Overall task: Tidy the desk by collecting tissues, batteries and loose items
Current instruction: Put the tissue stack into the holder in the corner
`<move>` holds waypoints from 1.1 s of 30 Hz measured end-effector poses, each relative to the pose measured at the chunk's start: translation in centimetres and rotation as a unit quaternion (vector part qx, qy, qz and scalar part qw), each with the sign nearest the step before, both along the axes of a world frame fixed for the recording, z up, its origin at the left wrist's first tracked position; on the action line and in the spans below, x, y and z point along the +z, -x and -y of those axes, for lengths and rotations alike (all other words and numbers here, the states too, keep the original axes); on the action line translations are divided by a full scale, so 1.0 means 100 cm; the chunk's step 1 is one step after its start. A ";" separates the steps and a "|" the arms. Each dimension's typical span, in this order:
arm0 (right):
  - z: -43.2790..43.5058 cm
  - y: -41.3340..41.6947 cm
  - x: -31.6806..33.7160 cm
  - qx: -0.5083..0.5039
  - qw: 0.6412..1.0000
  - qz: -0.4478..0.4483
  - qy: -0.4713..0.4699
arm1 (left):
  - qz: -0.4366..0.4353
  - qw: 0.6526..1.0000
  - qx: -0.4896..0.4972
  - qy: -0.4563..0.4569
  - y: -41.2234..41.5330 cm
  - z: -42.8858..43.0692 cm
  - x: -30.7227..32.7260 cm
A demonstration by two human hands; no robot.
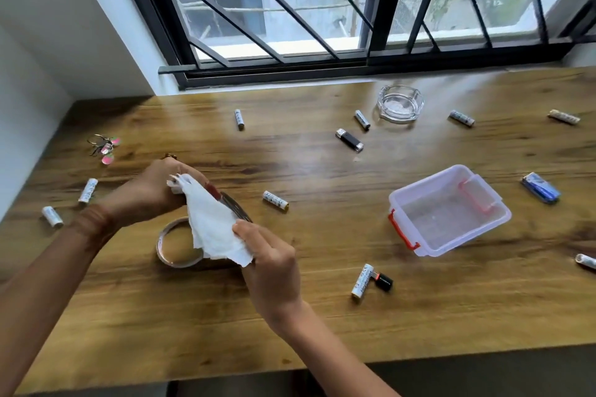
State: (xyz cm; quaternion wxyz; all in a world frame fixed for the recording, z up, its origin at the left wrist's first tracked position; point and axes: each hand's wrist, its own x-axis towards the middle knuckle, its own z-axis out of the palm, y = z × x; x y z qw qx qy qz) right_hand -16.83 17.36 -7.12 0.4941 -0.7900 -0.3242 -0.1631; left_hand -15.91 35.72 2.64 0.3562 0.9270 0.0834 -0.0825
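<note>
A white tissue [213,226] hangs stretched between my two hands above the left part of the wooden desk [322,316]. My left hand [151,193] grips its upper corner, and my right hand [271,264] pinches its lower edge. Under the tissue lies a roll of tape [167,248], partly hidden. White batteries lie scattered about: one [275,201] to the right of the tissue, one [363,281] near the front beside a small black battery [383,281], and two [87,190] at the left edge. An open clear plastic box [419,203] with red clips stands at the right.
A glass ashtray [400,102] sits near the window. A black lighter [350,139] and a blue lighter [541,187] lie on the desk. Keys with pink tags [104,147] rest at the far left. More batteries [461,118] lie along the back and right.
</note>
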 end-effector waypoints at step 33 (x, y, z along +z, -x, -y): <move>0.017 -0.007 -0.003 -0.028 0.991 -0.093 0.090 | 0.118 0.990 0.048 -0.056 0.009 0.006 -0.034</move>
